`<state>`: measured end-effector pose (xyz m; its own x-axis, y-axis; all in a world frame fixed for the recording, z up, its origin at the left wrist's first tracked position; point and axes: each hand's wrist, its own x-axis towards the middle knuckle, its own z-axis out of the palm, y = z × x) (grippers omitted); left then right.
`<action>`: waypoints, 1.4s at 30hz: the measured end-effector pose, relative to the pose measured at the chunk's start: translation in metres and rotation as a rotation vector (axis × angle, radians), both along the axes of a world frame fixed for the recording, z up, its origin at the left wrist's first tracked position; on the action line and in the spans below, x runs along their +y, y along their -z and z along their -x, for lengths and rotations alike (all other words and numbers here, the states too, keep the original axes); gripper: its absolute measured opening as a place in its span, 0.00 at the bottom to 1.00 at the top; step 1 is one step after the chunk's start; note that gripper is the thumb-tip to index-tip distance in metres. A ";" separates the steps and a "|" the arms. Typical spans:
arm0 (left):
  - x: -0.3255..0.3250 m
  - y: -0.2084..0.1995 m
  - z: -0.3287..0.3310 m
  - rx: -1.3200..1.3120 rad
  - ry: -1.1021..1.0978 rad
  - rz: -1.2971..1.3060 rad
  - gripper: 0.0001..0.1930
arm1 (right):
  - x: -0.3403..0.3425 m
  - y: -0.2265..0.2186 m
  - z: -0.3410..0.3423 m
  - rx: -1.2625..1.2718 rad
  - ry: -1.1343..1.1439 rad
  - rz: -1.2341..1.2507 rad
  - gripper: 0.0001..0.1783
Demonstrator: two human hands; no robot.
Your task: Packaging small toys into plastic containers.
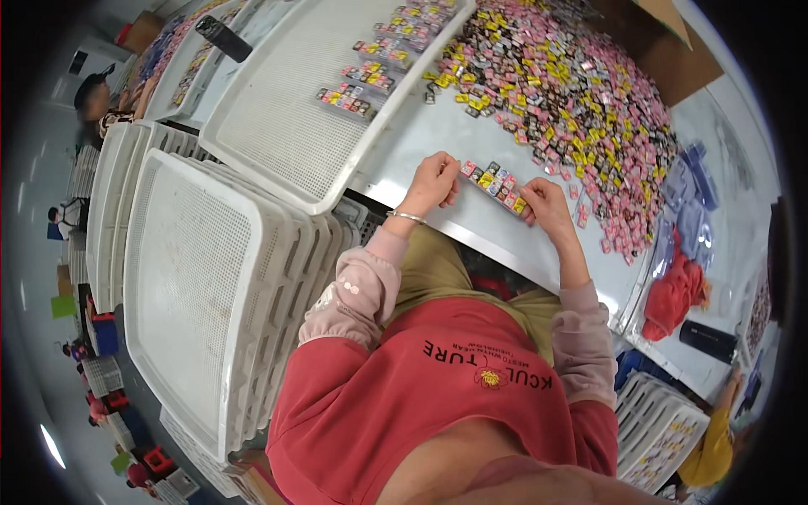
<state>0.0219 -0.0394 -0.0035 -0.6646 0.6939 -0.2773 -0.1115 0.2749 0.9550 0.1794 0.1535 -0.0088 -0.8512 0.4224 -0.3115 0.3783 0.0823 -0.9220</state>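
Note:
A narrow clear tray [495, 187] lies on the table's near edge, filled with small pink, yellow, black and white wrapped pieces in rows. My left hand [433, 183] has its fingers curled at the tray's left end. At the opposite end, my right hand [547, 204] is closed, thumb and fingertips against the tray beside a yellow piece. Whether those fingertips also pinch a single piece cannot be made out. Beyond the hands spreads a big heap of the same small wrapped pieces [564, 93], with some loose ones near my right hand.
A white perforated tray [278, 126] at my left carries several filled clear trays [345, 99]. Stacked white trays [194, 286] rise beside my left arm. Red cloth [676, 290], blue cloth [692, 202] and a black box [705, 340] lie at right. A cardboard box [665, 59] stands behind the heap.

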 end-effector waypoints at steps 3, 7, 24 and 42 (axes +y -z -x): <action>-0.006 -0.020 0.024 0.016 -0.083 -0.082 0.10 | -0.006 -0.020 0.034 0.120 0.001 0.119 0.11; -0.015 -0.043 0.081 0.141 -0.344 -0.204 0.10 | -0.010 -0.044 0.121 0.204 -0.152 0.019 0.12; -0.024 -0.013 0.256 0.987 -0.797 0.320 0.06 | -0.067 -0.043 0.326 0.029 -0.163 -0.369 0.12; 0.049 -0.048 0.050 -0.390 -0.513 -0.946 0.15 | -0.063 -0.047 0.135 0.500 0.061 0.075 0.21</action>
